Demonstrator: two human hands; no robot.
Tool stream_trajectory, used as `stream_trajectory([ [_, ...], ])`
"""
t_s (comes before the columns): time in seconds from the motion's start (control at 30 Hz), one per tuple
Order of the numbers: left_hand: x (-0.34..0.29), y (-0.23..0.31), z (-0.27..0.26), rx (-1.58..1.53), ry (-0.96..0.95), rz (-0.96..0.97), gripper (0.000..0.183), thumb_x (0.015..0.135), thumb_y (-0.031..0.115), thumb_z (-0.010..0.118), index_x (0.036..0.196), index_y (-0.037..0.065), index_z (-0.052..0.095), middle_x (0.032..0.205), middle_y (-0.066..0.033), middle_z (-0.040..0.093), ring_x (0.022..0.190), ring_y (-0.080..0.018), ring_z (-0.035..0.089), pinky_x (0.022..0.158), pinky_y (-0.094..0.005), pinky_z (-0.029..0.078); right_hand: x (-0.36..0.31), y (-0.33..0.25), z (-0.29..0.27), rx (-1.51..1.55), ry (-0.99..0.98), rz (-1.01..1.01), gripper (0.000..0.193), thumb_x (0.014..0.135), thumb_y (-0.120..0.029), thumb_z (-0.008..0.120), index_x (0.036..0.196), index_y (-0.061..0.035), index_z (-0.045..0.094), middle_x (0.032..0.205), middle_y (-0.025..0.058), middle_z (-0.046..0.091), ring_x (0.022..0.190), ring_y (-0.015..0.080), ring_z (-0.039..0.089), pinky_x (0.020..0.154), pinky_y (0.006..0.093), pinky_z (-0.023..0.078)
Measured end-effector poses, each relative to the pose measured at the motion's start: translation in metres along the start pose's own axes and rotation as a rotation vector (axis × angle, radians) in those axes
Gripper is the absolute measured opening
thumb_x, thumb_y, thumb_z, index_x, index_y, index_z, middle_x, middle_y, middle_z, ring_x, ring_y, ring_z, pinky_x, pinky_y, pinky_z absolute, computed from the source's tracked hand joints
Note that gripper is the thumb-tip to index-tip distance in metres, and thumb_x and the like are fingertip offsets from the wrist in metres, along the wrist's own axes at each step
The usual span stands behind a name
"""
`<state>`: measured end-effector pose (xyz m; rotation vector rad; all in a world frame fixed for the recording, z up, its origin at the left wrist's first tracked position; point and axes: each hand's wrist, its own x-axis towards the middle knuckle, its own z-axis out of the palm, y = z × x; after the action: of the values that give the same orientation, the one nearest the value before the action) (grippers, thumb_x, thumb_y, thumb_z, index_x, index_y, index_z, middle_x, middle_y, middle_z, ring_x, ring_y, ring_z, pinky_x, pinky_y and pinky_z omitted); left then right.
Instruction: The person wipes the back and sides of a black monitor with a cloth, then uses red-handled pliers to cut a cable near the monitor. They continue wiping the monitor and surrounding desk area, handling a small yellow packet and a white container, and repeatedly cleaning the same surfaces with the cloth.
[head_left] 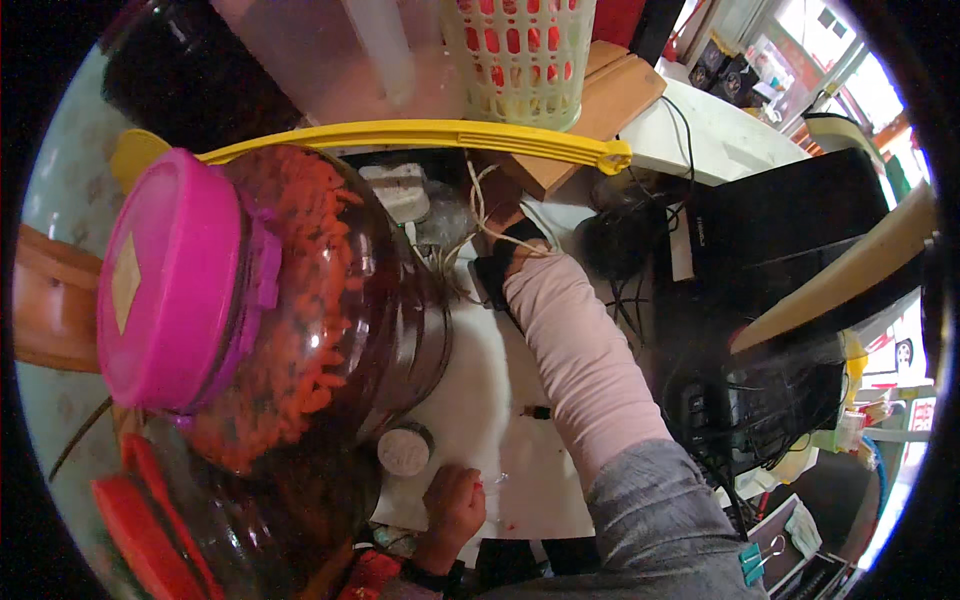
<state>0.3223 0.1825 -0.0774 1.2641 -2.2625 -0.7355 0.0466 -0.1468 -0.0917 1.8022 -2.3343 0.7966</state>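
My right arm, in a pink sleeve cover and grey sleeve, reaches far across the white surface (470, 375). My right hand (510, 235), with a black band around it, is beside beige cords (478, 205) and a white plug-like block (396, 190); its fingers are hidden. Closed into a fist, my left hand (456, 503) rests near the table's front edge, and whatever it may hold cannot be made out. Just beyond it sits a small round container with a pale top (405, 452). At the left stands a large jar (410, 330) of dark liquid and orange-red pieces, under a pink lid (165, 290).
A long yellow strip (420, 133) crosses above the jar. Behind it are a pale green basket (525, 60) of red items and a wooden block (615, 100). A black machine (790, 220) and tangled dark cables fill the right. Another jar's red lid (150, 535) is at lower left.
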Motion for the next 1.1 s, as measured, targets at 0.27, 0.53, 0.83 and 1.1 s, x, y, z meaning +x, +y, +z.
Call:
stream_trajectory([
  [0.27,-0.007,-0.001,0.001,0.041,0.007,0.003,0.020,0.071,0.004,0.062,0.091,0.004,0.059,0.082,-0.0134,0.057,0.076,-0.0340,0.056,0.066,-0.0424,0.048,0.013,0.002,0.003,0.012,-0.051,0.030,0.026,0.080,-0.026,0.057,0.094,-0.0083,0.069,0.099,0.0164,0.064,0.086,0.0320,0.060,0.069,0.0450,0.047],
  [0.53,-0.003,-0.002,0.004,0.018,-0.013,-0.041,0.015,0.068,0.003,0.058,0.083,0.004,0.059,0.077,-0.0140,0.057,0.071,-0.0345,0.055,0.061,-0.0433,0.045,-0.006,0.004,-0.008,0.013,-0.100,0.081,0.027,0.081,-0.028,0.056,0.094,-0.0090,0.069,0.101,0.0165,0.064,0.090,0.0310,0.059,0.072,0.0447,0.046],
  [0.83,-0.001,0.001,0.001,0.014,0.034,0.020,0.016,0.071,0.002,0.059,0.086,0.005,0.058,0.078,-0.0118,0.056,0.073,-0.0332,0.054,0.062,-0.0428,0.046,-0.005,0.006,0.001,0.030,-0.097,0.074,0.027,0.081,-0.029,0.056,0.095,-0.0098,0.069,0.103,0.0165,0.063,0.095,0.0298,0.057,0.075,0.0443,0.045],
  [1.1,-0.001,0.001,-0.001,0.017,0.079,0.069,0.016,0.073,0.004,0.059,0.089,0.005,0.057,0.081,-0.0136,0.056,0.076,-0.0347,0.055,0.064,-0.0440,0.046,-0.037,-0.006,-0.004,0.196,-0.104,0.172,0.028,0.082,-0.031,0.055,0.095,-0.0105,0.069,0.106,0.0166,0.062,0.100,0.0287,0.056,0.078,0.0440,0.044],
])
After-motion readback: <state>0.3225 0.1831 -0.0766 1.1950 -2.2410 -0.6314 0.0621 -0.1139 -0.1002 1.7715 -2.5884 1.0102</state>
